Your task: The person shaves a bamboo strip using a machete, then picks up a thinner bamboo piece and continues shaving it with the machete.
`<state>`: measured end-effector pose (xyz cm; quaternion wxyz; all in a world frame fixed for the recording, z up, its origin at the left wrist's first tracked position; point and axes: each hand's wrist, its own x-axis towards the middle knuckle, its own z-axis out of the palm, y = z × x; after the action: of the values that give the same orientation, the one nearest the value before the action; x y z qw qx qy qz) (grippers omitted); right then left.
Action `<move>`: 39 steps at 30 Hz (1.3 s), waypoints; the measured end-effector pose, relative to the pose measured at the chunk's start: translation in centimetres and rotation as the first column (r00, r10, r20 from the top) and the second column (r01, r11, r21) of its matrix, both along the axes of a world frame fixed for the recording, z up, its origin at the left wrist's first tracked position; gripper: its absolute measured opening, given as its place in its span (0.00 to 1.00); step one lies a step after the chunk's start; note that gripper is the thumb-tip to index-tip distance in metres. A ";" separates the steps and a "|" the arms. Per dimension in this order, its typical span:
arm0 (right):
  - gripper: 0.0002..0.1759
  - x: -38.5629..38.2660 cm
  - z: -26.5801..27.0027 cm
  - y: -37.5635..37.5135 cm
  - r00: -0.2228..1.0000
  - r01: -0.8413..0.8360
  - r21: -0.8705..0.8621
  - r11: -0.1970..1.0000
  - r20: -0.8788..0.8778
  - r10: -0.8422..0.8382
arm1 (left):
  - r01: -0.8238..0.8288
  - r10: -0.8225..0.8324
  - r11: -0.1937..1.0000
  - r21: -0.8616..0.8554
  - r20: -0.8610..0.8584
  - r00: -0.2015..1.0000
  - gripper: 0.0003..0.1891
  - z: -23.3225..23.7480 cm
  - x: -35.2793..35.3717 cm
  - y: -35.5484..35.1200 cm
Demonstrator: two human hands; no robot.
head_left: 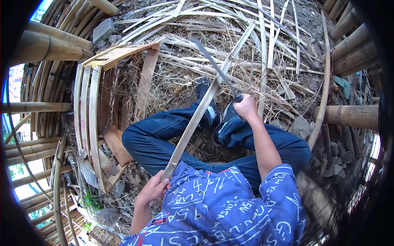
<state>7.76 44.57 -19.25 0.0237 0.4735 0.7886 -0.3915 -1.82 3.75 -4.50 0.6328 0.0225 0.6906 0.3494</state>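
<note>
A long bamboo strip (pixel 197 117) runs slantwise across my lap, from my left hip up to the far ground. Its near end is gripped by my left hand (pixel 154 188), fingers wrapped round it. My right hand (pixel 247 107) is closed on the dark handle of a long-bladed knife (pixel 213 64). The blade points up and to the left and crosses over the strip beyond my shoes. I sit with my legs bent outward in blue jeans (pixel 160 137), and the strip passes over them.
Split bamboo strips (pixel 197 22) and fine shavings (pixel 172 88) litter the ground ahead. A wooden crate (pixel 96 123) stands at my left. Bamboo poles (pixel 349 117) wall both sides. Rocks (pixel 338 160) lie at the right, and a grey block (pixel 103 30) at the far left.
</note>
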 end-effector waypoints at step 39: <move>0.13 3.3 4.8 -7.8 0.886 -0.464 0.192 0.865 0.069 0.459 | 0.074 -0.043 0.982 0.171 -0.177 0.983 0.07 -4.0 3.5 4.5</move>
<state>11.04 36.76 -14.40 0.0763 0.2752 0.9145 -0.2867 1.65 8.30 -8.47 0.5762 0.1294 0.7080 0.3872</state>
